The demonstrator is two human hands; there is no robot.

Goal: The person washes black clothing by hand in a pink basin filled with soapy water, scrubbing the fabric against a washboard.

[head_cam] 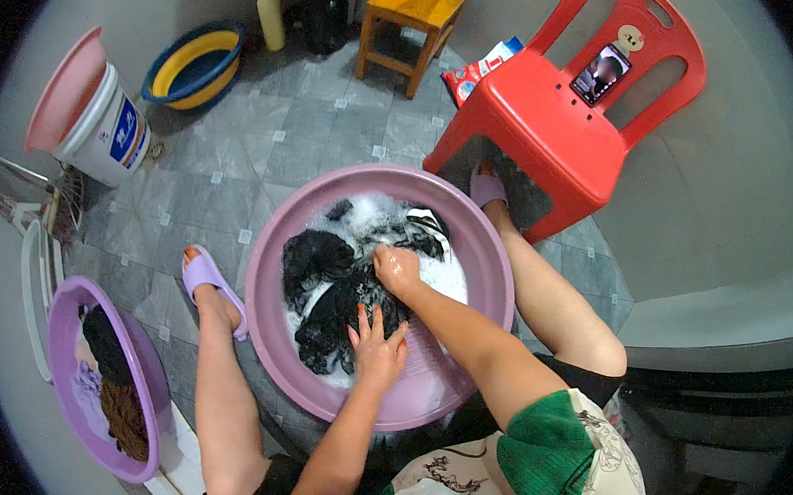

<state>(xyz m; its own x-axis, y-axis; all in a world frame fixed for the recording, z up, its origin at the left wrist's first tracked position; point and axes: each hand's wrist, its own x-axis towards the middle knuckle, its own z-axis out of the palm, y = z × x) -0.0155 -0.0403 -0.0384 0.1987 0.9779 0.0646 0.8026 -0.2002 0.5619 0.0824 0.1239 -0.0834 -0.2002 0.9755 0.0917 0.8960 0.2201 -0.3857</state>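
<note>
A large pinkish-purple plastic basin point(262, 348) stands on the floor between my legs, with sudsy water and black wet clothes point(337, 312) in it. A ribbed washboard surface point(423, 353) shows on the basin's near right side. My left hand point(379, 350) lies on the black cloth with its fingers spread. Just above and to the right, my right hand point(395, 269) is closed on a bunched part of the same dark cloth, its fingertips partly hidden. A black-and-white garment piece point(429, 229) lies in the foam at the basin's far right.
A red plastic chair point(551, 113) holding a phone point(600, 74) stands at the upper right. A small wooden stool point(413, 4) is beyond the basin. At left are a purple basin of clothes point(160, 396), a white bucket point(104, 137) and a blue-and-yellow basin point(168, 66).
</note>
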